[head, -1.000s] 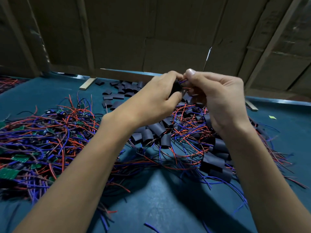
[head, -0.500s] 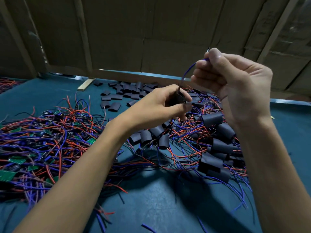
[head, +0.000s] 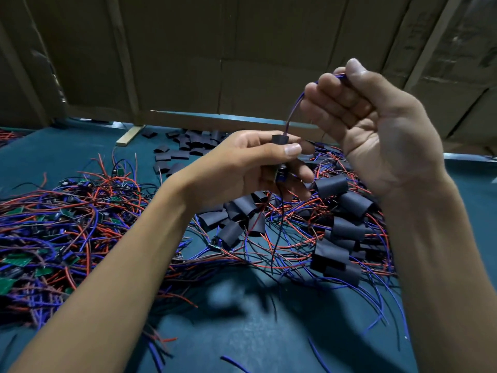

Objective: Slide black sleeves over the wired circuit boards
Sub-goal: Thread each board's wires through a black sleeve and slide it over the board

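above the counter (head: 242, 332), the left hand (head: 247, 168) pinches a black sleeve (head: 279, 138), the circuit board (head: 281, 175) just below it. the right hand (head: 371, 125), clamped on the wires (head: 293, 114), holds them taut. next: draw the board up into the sleeve.

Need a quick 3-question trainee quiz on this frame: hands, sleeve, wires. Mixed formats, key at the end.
1. True or false: the right hand pinches the wires that come out of the top of the sleeve.
2. Multiple choice: the left hand holds the sleeve between A) thumb and fingers, B) flat palm and table, C) wrist and forearm.
3. Fill in: the loose empty sleeves lie on the table on the ___ side of the hands, by the cardboard wall.

Key: 1 true; 2 A; 3 far
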`<act>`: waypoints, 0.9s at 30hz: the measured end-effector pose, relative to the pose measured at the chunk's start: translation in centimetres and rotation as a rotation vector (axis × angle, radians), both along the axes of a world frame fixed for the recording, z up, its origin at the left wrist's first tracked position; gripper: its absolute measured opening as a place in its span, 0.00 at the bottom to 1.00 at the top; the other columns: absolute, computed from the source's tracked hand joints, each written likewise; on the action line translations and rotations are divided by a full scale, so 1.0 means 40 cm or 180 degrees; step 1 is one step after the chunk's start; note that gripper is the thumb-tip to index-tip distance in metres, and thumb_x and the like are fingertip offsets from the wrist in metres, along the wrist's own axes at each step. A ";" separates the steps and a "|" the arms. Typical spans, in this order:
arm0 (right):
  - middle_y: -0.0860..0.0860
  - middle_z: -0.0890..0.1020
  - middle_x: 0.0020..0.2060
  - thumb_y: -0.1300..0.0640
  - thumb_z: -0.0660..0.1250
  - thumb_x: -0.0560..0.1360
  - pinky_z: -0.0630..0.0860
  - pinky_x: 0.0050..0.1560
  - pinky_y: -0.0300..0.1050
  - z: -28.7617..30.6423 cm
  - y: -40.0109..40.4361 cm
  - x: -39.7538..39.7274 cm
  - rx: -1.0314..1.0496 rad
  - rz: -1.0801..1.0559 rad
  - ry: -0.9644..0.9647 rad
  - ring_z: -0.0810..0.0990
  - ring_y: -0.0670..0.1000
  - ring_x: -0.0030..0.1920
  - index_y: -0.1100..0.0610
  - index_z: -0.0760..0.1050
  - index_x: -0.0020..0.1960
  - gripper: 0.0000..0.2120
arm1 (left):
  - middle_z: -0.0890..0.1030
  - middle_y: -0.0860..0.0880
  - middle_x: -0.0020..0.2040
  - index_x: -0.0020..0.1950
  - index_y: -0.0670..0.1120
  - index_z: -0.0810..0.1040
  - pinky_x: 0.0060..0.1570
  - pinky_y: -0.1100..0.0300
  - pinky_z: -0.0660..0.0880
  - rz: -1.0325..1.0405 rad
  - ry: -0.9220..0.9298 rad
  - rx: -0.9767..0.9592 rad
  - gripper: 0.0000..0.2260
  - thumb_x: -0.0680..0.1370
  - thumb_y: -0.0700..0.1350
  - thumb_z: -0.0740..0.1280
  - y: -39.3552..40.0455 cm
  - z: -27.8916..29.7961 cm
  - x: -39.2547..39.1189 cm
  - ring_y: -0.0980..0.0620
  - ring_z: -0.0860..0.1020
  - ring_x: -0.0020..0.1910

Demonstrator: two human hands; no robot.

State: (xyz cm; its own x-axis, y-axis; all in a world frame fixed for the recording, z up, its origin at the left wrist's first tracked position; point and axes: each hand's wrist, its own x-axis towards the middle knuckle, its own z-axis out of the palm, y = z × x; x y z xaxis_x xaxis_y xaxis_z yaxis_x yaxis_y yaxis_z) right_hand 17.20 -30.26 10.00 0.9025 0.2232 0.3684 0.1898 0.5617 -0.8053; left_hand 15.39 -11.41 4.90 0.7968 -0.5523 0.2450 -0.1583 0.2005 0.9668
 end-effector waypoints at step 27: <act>0.64 0.85 0.44 0.67 0.61 0.80 0.84 0.51 0.60 0.007 0.004 -0.015 0.0408 0.0536 0.0907 0.85 0.67 0.53 0.67 0.74 0.50 0.04 | 0.85 0.46 0.48 0.59 0.43 0.75 0.37 0.61 0.78 -0.0651 0.1088 -0.0989 0.15 0.83 0.53 0.57 -0.049 -0.010 -0.020 0.52 0.84 0.41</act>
